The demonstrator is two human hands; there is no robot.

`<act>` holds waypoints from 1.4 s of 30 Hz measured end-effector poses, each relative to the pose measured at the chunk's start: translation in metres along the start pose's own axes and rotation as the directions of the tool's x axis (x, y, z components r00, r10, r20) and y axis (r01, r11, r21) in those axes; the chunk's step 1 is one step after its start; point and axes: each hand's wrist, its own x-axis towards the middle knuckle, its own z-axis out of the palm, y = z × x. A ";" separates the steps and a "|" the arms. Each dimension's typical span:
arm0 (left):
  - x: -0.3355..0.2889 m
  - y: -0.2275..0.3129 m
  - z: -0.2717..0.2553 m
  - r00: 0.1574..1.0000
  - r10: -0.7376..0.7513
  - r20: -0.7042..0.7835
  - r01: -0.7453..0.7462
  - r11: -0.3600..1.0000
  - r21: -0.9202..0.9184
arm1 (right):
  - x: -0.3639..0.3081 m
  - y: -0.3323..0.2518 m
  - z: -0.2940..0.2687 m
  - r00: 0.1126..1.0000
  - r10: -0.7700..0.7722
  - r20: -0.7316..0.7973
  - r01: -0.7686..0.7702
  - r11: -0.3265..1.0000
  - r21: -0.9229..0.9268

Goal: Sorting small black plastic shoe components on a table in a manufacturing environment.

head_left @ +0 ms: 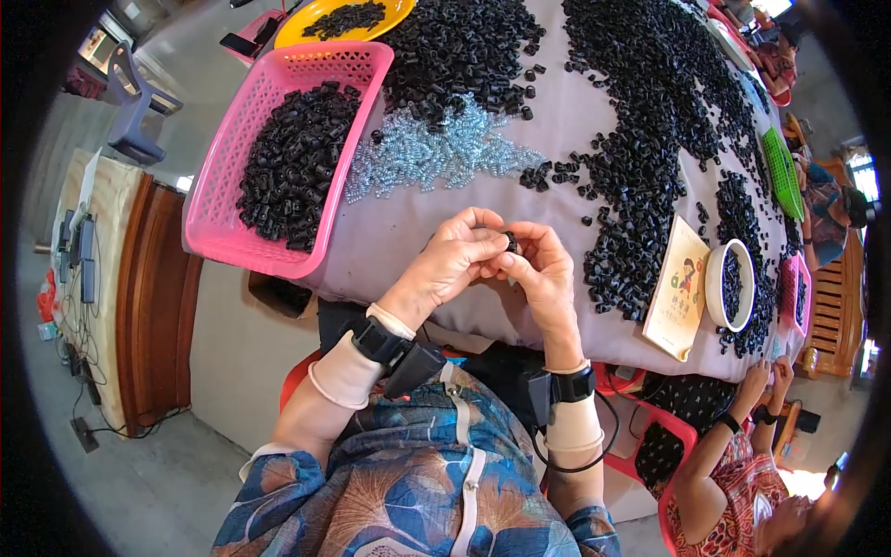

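Over the near edge of the cloth-covered table, my left hand (461,249) and my right hand (538,269) meet, fingertips pinched together. Between them is a small black plastic part (510,243), mostly covered by the fingers, so its shape is hard to make out. Just beyond my hands lies a heap of small clear-blue springs (432,153). Behind the springs is a large pile of black plastic parts (455,46). To the left stands a pink basket (206,218), with many black plastic pieces (295,162) inside.
More black parts (631,204) spread over the table's right side. A booklet (677,292) and a white round bowl (713,295) sit there, with a green basket (781,172) farther off. A yellow plate (297,28) is at the far left. A person (724,464) sits at my right.
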 end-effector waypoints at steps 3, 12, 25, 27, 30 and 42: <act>0.001 -0.001 0.001 1.000 0.001 0.012 -0.001 1.000 0.003 | -0.001 0.006 0.005 0.986 -0.126 -0.110 0.134 0.988 0.075; 0.004 -0.005 -0.006 1.000 0.022 0.019 -0.022 1.000 -0.009 | 0.001 0.004 0.006 0.979 -0.182 -0.089 0.189 0.979 0.077; 0.000 0.000 0.004 1.000 0.017 -0.009 -0.018 0.999 -0.043 | -0.001 0.005 0.011 0.962 -0.244 -0.122 0.247 0.969 0.012; 0.001 -0.001 0.003 0.999 0.034 0.000 -0.034 0.999 -0.010 | -0.001 0.002 0.011 0.966 -0.233 -0.114 0.235 0.972 0.002; 0.001 -0.002 0.002 0.999 0.033 -0.014 -0.032 0.998 0.045 | -0.001 0.004 0.006 0.982 -0.154 -0.109 0.153 0.988 -0.017; 0.002 -0.003 -0.005 0.999 0.003 0.052 -0.003 1.000 0.014 | -0.001 -0.002 -0.001 0.993 -0.115 0.042 0.116 0.992 -0.045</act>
